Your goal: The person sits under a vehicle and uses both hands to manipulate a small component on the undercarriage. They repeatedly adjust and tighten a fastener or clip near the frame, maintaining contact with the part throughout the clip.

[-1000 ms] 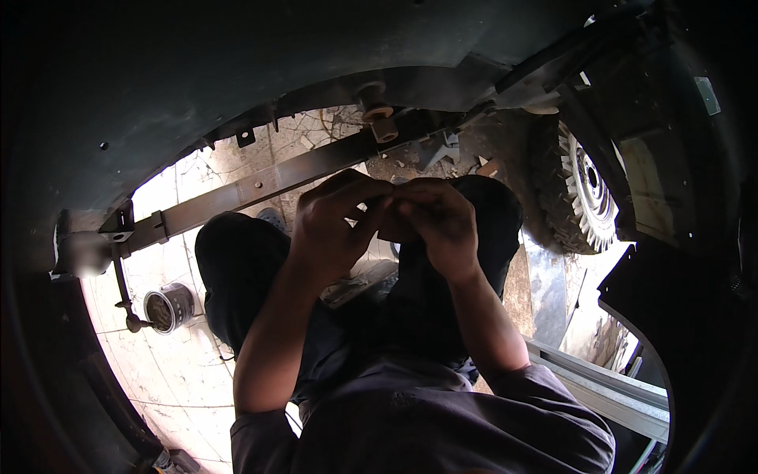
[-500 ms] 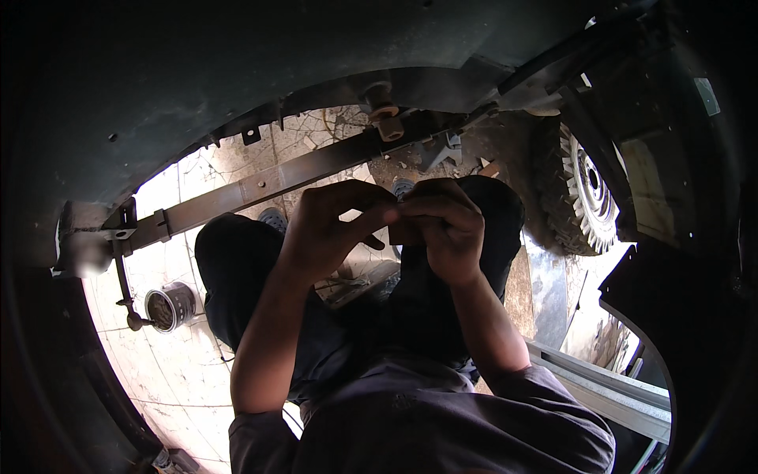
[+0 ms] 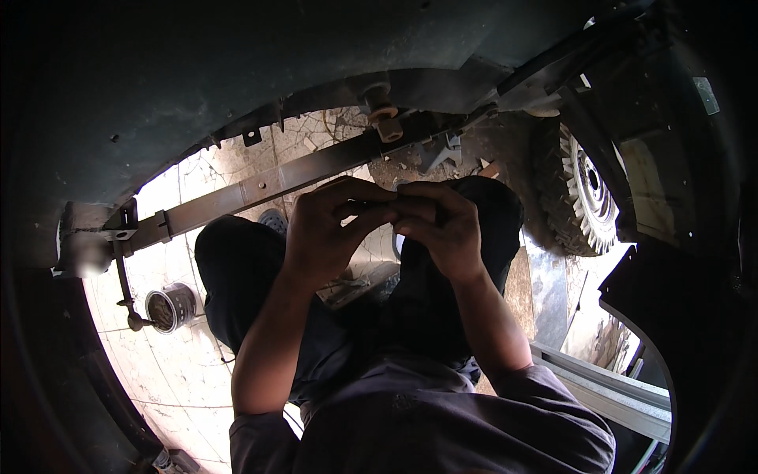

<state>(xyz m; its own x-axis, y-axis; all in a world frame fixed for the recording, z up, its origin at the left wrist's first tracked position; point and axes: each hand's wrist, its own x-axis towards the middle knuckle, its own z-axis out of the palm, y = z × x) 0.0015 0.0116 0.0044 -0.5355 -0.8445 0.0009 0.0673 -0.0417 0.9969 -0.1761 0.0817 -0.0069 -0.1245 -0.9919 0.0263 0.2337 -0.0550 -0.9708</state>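
My left hand [image 3: 330, 220] and my right hand [image 3: 440, 221] meet fingertip to fingertip above my knees, both with curled fingers pinched round a small item that I cannot make out, as the fingers mostly hide it. Just beyond them runs a long rusty steel bar [image 3: 276, 175] with a bracket at its left end. Above it, a rusty bushing [image 3: 387, 122] hangs under the dark curved metal body [image 3: 253, 63] that arches over me.
At right stands a treaded tyre on a pale rim [image 3: 591, 183]. A metal can [image 3: 170, 306] sits on the cracked tile floor [image 3: 158, 379] at left, near a hanging rod [image 3: 122, 288]. Pale metal rails [image 3: 600, 391] lie at lower right. A dark panel edge borders my right.
My fingers have shifted round the small item. The right hand dipped and turned slightly, then rose again; the left fingers now lie flatter against it. My arms and legs stay nearly in place.
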